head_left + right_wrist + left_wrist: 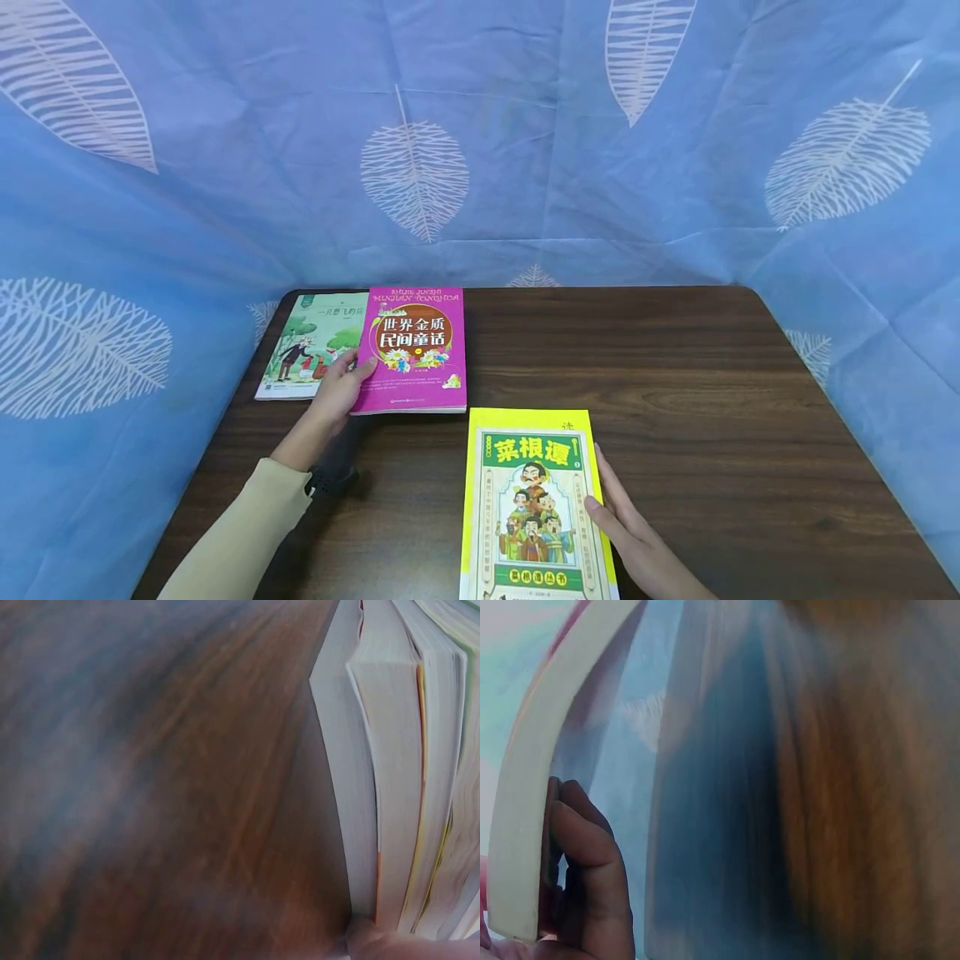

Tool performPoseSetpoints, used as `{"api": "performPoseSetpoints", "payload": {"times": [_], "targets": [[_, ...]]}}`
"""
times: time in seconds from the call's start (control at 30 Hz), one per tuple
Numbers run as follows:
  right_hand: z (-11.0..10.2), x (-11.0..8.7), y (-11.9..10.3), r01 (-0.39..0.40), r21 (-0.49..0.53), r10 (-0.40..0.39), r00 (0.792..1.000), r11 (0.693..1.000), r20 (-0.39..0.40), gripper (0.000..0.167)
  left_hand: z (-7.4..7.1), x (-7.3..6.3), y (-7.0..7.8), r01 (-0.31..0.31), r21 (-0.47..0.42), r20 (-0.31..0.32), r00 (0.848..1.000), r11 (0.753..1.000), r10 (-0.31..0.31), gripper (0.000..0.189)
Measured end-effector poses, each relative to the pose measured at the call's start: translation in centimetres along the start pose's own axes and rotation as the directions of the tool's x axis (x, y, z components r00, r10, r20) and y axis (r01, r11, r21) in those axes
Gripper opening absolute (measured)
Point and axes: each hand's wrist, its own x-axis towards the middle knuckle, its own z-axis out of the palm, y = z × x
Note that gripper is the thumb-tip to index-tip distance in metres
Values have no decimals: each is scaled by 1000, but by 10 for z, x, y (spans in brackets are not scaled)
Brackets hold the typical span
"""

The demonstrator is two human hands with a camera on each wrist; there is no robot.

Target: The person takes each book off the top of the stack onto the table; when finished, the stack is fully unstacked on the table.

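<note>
My left hand (pixel 341 390) grips a magenta paperback book (pixel 420 392) by its left edge, thumb on the cover. In the left wrist view, curled fingers (pixel 596 874) lie under the book, whose thick page block bends slightly. This book overlaps a pale green picture-covered book (pixel 315 358) at the table's far left. Near the front, a green-and-cream book (pixel 536 500) tops a stack, over a larger yellow book (pixel 528 419). My right hand (pixel 637 542) rests along the stack's right side, fingers fairly straight, thumb at the cover's edge. The right wrist view shows several page blocks (pixel 397 787) of the stack.
A dark wood-grain table (pixel 675 375) carries the books, and its surface extends to the right of them. Behind and on both sides hangs a blue cloth (pixel 525 167) with white leaf prints. A dark wristband (pixel 321 482) is on the left wrist.
</note>
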Motion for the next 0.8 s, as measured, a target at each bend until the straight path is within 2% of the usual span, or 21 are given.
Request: {"api": "performPoseSetpoints", "payload": {"times": [0.17, 0.33, 0.6, 0.7, 0.8], "targets": [[-1, 0, 1, 5, 3, -5, 1000, 1000, 13, 77, -5, 24, -1, 8, 87, -28, 1000, 996, -6, 61], [-1, -1, 1, 15, -6, -15, 1000, 1000, 22, 77, 0, 40, -2, 15, 177, -38, 999, 984, -8, 62], [-1, 0, 0, 8, -14, -8, 1000, 1000, 6, 78, 7, 59, -2, 43, 212, -39, 999, 976, -36, 62], [-1, -1, -1, 16, -27, -16, 1000, 1000, 3, 78, 9, 63, 0, 26, 293, -57, 998, 956, -10, 61], [-1, -1, -1, 17, -30, -17, 1000, 999, 4, 78, 12, 64, 4, 10, 417, -88, 996, 909, 30, 60]]}}
